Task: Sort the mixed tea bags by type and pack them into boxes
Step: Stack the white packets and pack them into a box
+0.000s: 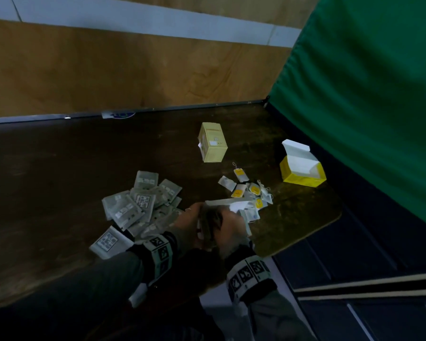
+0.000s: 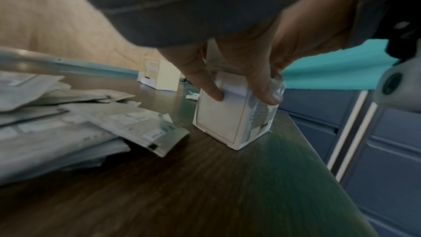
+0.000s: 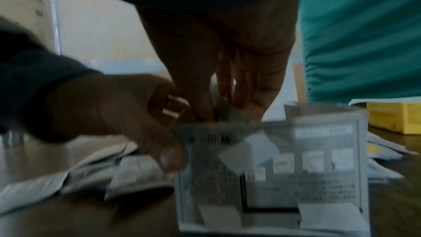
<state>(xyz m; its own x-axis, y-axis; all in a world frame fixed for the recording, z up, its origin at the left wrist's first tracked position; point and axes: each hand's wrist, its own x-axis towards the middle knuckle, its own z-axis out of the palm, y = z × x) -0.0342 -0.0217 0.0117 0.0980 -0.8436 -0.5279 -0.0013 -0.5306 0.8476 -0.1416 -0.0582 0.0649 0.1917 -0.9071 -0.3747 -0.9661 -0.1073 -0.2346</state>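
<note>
A grey-and-white tea box (image 2: 221, 122) stands upright near the table's front edge. My left hand (image 2: 241, 95) grips its top between thumb and fingers. In the head view its white flap (image 1: 221, 202) sticks up between both hands. My right hand (image 3: 223, 104) points down into the box's open top and pinches a few grey sachets (image 3: 222, 110). A loose heap of grey sachets (image 1: 138, 207) lies left of my left hand (image 1: 190, 217). Yellow-tagged tea bags (image 1: 251, 190) lie scattered beyond my right hand (image 1: 229, 225). The wrist views are blurred.
A closed pale yellow box (image 1: 212, 142) stands at the back of the dark wooden table (image 1: 84, 156). An open bright yellow box (image 1: 303, 166) sits at the right, by the green cloth (image 1: 367, 94). The table's rounded corner (image 1: 330, 217) is close on the right.
</note>
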